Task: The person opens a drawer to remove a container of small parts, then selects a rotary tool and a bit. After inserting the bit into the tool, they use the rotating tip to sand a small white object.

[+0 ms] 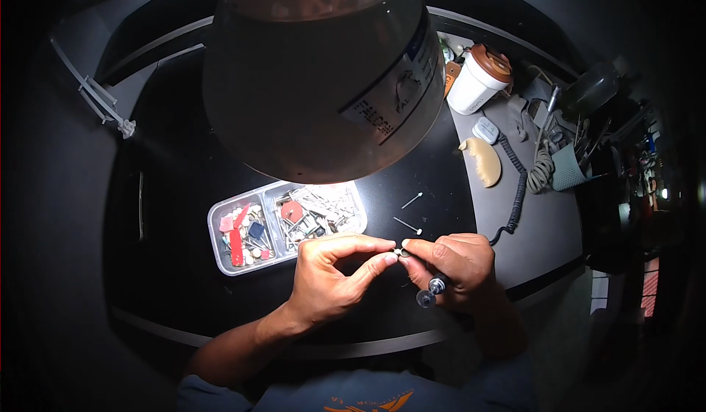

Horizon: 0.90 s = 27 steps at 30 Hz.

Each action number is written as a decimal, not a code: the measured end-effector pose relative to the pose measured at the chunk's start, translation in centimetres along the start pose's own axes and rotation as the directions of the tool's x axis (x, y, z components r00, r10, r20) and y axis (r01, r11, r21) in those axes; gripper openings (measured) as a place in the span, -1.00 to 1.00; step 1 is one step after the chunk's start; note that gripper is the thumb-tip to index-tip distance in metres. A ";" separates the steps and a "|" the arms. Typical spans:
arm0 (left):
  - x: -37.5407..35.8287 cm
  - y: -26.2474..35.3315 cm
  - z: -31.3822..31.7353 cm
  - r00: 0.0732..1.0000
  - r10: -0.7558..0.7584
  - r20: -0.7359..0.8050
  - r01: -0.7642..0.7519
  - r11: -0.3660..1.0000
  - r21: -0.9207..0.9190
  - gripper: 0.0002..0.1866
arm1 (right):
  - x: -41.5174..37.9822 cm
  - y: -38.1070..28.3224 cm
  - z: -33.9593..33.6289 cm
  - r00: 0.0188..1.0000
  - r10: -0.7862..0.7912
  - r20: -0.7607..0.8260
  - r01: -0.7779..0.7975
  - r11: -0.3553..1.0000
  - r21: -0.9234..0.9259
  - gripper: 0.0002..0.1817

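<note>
Under the big dark lamp shade [316, 66] that hangs over the black worktop [176, 265], the person has both hands drawn together just in front of the clear plastic parts tray [287, 224]. The left hand [331, 279] has its thumb and forefinger pinched narrow on a tiny pale bit [398, 251], and the right hand [452, 268] meets it from the other side, its fingertips pinched on the same little piece, so the two hands touch at that point. The right hand is also closed round a slim rotary tool [434, 288], whose metal end and small disc stick out below its fingers toward the person's body. The piece itself is too small to tell what it is.

The tray lies just left of the hands, lit brightly, its two compartments full of small bits: red and blue pieces in the left one, a red disc and many thin metal shanks in the right. Two loose pins [409, 213] lie on the worktop just beyond the hands, right of the tray. Farther off to the right of the tray, a coiled black cord [521, 191] runs across a grey mat, with a tan comb-shaped piece [482, 160] beside it and a white cup with a brown lid [480, 79] behind.
</note>
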<state>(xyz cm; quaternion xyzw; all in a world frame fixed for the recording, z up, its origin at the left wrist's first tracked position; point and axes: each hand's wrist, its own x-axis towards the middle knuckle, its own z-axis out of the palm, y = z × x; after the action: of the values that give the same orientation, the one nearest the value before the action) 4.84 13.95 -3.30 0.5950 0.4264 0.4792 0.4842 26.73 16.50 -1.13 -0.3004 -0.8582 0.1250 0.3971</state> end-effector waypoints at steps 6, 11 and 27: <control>0.0 0.1 0.0 1.000 -0.004 0.007 0.004 1.000 -0.010 -0.82 | -0.1 0.0 -0.2 1.000 0.001 0.028 -0.001 1.000 -0.019 -0.78; -0.1 0.1 0.0 1.000 -0.022 0.016 0.023 0.997 -0.068 -0.81 | -0.2 0.1 -0.4 0.999 -0.008 0.046 0.010 1.000 -0.030 -0.69; -0.1 0.0 -0.1 0.999 0.052 -0.005 -0.052 0.999 0.001 -0.83 | 0.0 0.4 -0.2 0.966 0.230 0.119 -0.185 0.934 -0.305 -0.19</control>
<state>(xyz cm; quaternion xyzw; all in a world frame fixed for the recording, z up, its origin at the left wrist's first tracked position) 4.72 13.84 -3.27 0.6049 0.4122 0.4929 0.4703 27.02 16.75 -1.22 -0.4341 -0.8584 0.0612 0.2664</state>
